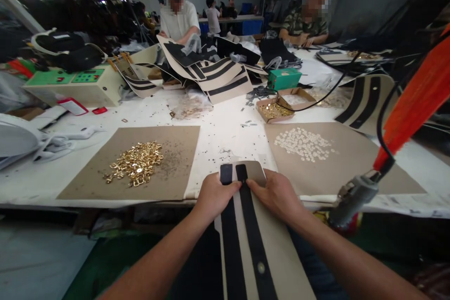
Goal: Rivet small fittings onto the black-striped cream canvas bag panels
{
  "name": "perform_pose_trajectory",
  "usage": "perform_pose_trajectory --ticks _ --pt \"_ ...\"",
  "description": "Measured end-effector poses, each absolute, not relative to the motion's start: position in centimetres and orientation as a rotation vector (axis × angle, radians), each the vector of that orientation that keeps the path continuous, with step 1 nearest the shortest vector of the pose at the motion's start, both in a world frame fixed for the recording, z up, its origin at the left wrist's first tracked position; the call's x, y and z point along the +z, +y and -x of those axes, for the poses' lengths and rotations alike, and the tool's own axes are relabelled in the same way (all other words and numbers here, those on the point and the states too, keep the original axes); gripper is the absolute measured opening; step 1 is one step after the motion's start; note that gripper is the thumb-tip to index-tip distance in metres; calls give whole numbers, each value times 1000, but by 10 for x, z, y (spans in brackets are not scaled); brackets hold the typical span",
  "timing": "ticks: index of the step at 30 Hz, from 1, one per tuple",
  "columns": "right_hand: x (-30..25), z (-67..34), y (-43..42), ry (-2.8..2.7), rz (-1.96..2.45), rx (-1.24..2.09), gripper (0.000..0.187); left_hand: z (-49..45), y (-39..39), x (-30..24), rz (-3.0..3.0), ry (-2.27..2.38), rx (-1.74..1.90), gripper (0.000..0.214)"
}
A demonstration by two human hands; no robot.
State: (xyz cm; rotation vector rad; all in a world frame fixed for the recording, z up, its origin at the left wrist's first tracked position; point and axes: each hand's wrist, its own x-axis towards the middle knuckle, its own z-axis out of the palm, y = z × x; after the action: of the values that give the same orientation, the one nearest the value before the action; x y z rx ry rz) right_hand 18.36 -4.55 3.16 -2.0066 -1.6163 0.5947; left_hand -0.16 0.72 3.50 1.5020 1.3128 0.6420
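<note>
A beige panel with two black stripes [258, 248] lies from my lap up over the table's front edge. My left hand [213, 195] grips its left side near the top, fingers curled and thumb on the left stripe. On the right side my right hand [277, 195] is closed on the same panel, thumb pressing toward the right stripe. A small round metal fitting [260, 267] sits in the right stripe lower down. A heap of gold metal buckles [136, 163] lies on a brown card sheet [176, 183] to the left.
A second brown sheet [355, 168] on the right carries several small white pieces [304, 143]. An orange-handled hanging tool [355, 194] dangles at right. A cardboard tray of gold parts [272, 111], striped panels [218, 75] and a beige machine [75, 85] stand farther back. Two people work across the table.
</note>
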Motion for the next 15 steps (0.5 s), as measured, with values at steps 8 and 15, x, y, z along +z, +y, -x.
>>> perform_pose_trajectory --ticks 8,15 --pt "17 -185 -36 -1669 2068 558 29 -3 17 31 -1556 1309 575 10" --pt "15 -181 -34 -1691 2151 504 26 -3 21 28 -1573 1345 551 11"
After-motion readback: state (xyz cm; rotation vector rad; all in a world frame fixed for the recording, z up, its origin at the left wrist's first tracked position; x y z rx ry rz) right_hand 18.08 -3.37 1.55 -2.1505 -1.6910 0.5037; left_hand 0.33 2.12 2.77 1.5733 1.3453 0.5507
